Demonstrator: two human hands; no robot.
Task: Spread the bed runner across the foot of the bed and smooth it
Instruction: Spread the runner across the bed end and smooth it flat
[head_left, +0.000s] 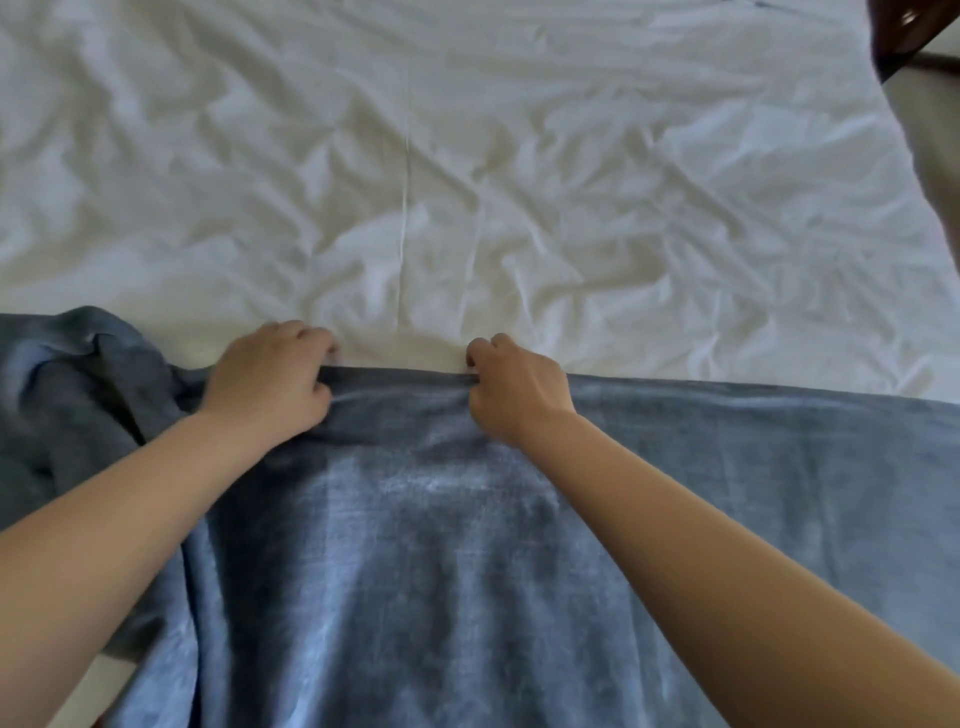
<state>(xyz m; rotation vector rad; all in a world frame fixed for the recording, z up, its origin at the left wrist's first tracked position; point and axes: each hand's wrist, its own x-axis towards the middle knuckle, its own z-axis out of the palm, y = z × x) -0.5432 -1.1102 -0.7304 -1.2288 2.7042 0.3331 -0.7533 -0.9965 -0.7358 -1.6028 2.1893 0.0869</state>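
- A white sheet (467, 171), heavily creased, covers the bed and fills the upper part of the view; a thin straight line runs down it toward the gap between the two hands.
- A blue-grey bed runner (415, 545) lies across the near end of the bed, in the lower part of the view. Its far edge runs straight from the hands out to the right, where the cloth lies flat. On the left it is bunched in loose folds and not yet spread.
- Two bare forearms reach in from the bottom corners toward the runner's far edge.
- The left hand (270, 379) sits on that edge with fingers curled over it, gripping the cloth where the bunched part begins.
- The right hand (514, 384), just beside the left, has its fingers curled and pinches the same edge; a small ridge of cloth stands between the two hands.
- A dark object (904, 36), blurred, shows at the top right corner beyond the bed's side.
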